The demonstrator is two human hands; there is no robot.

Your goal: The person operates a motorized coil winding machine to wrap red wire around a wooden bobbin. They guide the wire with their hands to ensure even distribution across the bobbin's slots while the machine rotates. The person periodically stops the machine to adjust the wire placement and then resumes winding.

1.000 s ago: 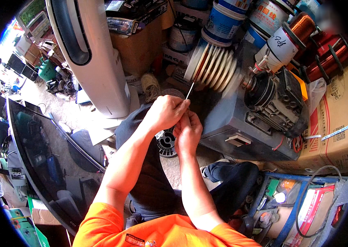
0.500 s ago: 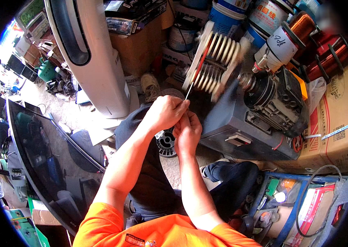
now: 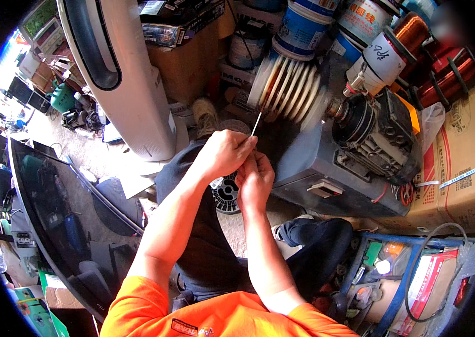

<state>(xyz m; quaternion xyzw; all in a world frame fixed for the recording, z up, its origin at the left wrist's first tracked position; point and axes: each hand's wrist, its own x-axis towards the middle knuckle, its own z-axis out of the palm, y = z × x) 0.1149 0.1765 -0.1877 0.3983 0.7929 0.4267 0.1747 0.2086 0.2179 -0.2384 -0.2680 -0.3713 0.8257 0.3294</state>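
My left hand [image 3: 225,153] is closed, thumb and fingers pinching a thin white tube [image 3: 256,124] that points up at the coil winding former. Just below and touching it, my right hand [image 3: 256,178] is closed too, its fingertips pressed together where the tube's lower end is hidden. Beyond the tube's tip, the pale ribbed winding former [image 3: 289,89] is smeared by motion, with reddish-brown wire showing on its left part. A shaft joins it to the dark electric motor [image 3: 377,135] on a grey machine housing [image 3: 327,168]. Under my hands stands a black plastic spool [image 3: 227,195].
A tall white appliance [image 3: 131,84] stands at the left, beside a dark curved glass panel [image 3: 74,219]. Blue and white buckets [image 3: 302,31] and copper wire spools [image 3: 411,33] fill the back right. A blue crate [image 3: 400,292] of parts and a cardboard box [image 3: 456,168] lie right.
The winding former has turned; its open-frame side has given way to a rounded, blurred ribbed face, and the red strip is no longer distinct. Both hands have stayed nearly in place.
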